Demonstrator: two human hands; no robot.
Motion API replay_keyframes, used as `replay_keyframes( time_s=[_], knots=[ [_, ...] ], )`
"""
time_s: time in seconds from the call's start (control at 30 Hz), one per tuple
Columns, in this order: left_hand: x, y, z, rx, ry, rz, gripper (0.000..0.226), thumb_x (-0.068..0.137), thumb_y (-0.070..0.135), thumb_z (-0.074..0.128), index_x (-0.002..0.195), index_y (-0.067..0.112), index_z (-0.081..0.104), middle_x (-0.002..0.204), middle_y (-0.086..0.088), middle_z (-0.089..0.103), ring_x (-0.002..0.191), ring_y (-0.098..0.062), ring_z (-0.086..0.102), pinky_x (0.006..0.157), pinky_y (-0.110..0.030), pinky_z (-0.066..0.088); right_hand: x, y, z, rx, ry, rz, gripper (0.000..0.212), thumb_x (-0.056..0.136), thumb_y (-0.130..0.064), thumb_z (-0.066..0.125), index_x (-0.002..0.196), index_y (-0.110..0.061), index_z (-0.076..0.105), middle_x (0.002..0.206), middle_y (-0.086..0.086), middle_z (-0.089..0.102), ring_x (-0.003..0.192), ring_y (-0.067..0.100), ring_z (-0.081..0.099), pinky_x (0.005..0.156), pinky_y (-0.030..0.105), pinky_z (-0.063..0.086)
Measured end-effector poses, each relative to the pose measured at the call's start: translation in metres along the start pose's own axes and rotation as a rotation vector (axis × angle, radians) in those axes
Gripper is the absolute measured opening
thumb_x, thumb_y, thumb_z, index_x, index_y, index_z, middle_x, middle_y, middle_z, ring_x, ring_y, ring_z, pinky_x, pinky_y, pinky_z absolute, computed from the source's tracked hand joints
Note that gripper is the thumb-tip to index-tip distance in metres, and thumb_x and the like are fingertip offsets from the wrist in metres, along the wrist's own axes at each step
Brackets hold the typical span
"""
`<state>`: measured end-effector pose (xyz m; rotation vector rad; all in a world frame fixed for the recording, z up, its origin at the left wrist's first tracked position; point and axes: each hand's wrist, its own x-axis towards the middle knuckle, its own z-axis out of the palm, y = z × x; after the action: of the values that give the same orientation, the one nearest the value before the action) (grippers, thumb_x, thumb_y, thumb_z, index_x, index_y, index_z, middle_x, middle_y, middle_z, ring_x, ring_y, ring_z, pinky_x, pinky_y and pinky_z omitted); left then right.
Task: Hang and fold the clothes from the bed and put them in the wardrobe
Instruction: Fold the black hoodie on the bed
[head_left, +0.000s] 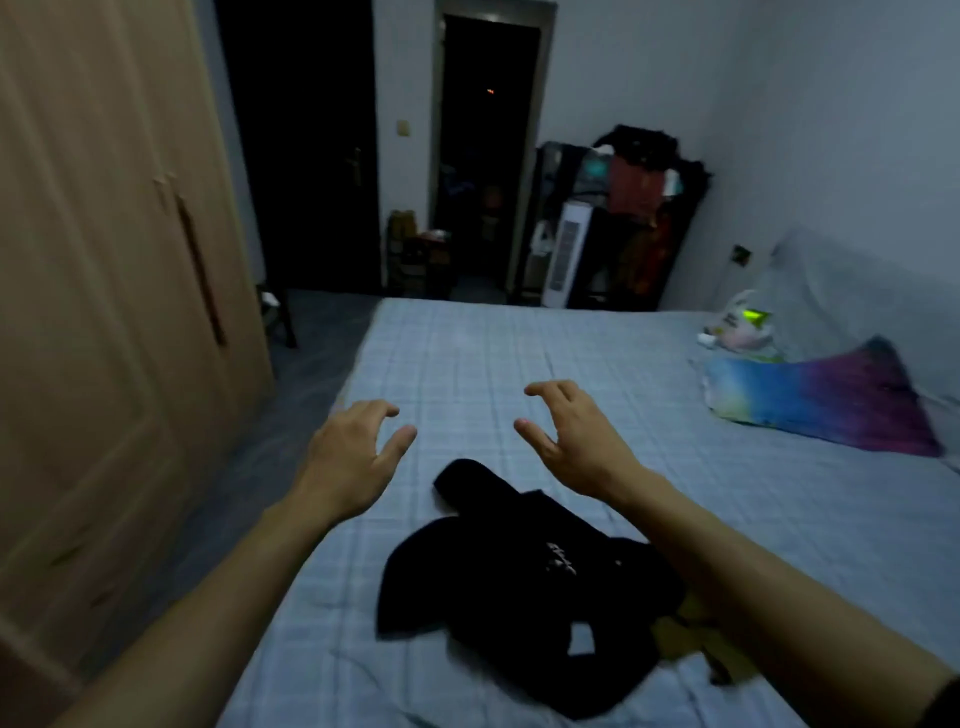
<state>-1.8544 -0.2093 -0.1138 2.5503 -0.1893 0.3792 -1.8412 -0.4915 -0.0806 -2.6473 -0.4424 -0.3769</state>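
Dim room, head view, blurred toward the edges
Far left: beige wardrobe (104, 291), doors closed, long dark handle on the right door
Left hand (353, 457) held out above the near left part of the bed (467, 364), fingers loosely curled and spread, holding nothing, clear of the fabric
Centre near: black garment (519, 587) crumpled on the light blue checked bed cover, between and below the two forearms; small white print on its chest, too blurred to read; white tag patch near its near edge, no legible text
Yellowish-olive fabric (691, 634) showing just beside the black garment on its right, partly under the right forearm
Right hand (571, 441) raised above the bed, well apart from the left, fingers bent claw-like, thumb out, gripping nothing
Far centre: two dark doorways; cluttered rack of clothes (639, 208) against the far wall
Far right on bed: rainbow-coloured pillow (821, 400), white plastic bag (743, 322) beyond it, markings unreadable
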Motion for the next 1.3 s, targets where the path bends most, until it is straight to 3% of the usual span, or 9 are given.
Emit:
replay_keyframes(
  time_s=[0.07,0.2,0.47,0.87,0.97,1.3],
  knots=[
    [-0.004,0.0,0.025,-0.032,-0.055,0.024,0.076,0.085,0.074,0.03,0.128,0.019,0.059,0.131,-0.001,0.061,0.122,-0.024,0.055,0.101,-0.048,0.045,-0.021,0.016,-0.004,-0.016,-0.005,0.078,0.049,0.096,-0.046,0.051,0.136,-0.017,0.048,0.136,0.004,0.047,0.126,0.022,0.046,0.103,0.039,0.041],
    [-0.014,0.011,0.071,-0.054,-0.179,0.064,0.057,0.094,0.063,0.04,0.127,0.02,0.058,0.131,-0.001,0.06,0.121,-0.024,0.054,0.1,-0.045,0.046,-0.074,0.049,-0.004,-0.08,-0.032,0.202,0.049,0.095,-0.046,0.053,0.135,-0.018,0.048,0.136,0.005,0.047,0.125,0.024,0.047,0.104,0.043,0.041],
    [-0.022,0.095,0.128,-0.092,-0.359,0.213,0.061,0.085,0.072,0.029,0.117,0.029,0.059,0.117,0.007,0.062,0.11,-0.018,0.056,0.093,-0.047,0.049,-0.159,0.128,-0.05,-0.093,0.067,0.439,0.046,0.094,-0.044,0.055,0.132,-0.017,0.051,0.132,0.007,0.05,0.121,0.024,0.05,0.101,0.042,0.043],
    [-0.016,0.251,0.235,0.002,-0.483,0.226,0.053,0.09,0.062,0.043,0.123,0.023,0.059,0.122,0.001,0.062,0.115,-0.022,0.057,0.097,-0.046,0.047,-0.229,0.296,-0.099,0.057,0.121,0.551,0.048,0.097,-0.046,0.051,0.135,-0.018,0.048,0.135,0.004,0.049,0.124,0.02,0.047,0.1,0.033,0.04],
    [-0.006,0.284,0.256,-0.005,-0.454,0.22,0.045,0.095,0.049,0.056,0.128,0.02,0.058,0.129,-0.002,0.061,0.12,-0.024,0.055,0.101,-0.042,0.045,-0.246,0.334,-0.108,0.065,0.1,0.59,0.049,0.096,-0.048,0.05,0.135,-0.018,0.047,0.134,0.005,0.05,0.124,0.021,0.047,0.1,0.034,0.04],
    [0.043,0.308,0.299,0.065,-0.486,0.196,0.045,0.096,0.048,0.054,0.133,0.021,0.054,0.136,-0.001,0.057,0.123,-0.022,0.052,0.102,-0.042,0.045,-0.243,0.396,-0.092,0.138,0.081,0.636,0.047,0.096,-0.044,0.053,0.135,-0.018,0.048,0.133,0.004,0.051,0.124,0.018,0.048,0.098,0.024,0.034]
  ],
)
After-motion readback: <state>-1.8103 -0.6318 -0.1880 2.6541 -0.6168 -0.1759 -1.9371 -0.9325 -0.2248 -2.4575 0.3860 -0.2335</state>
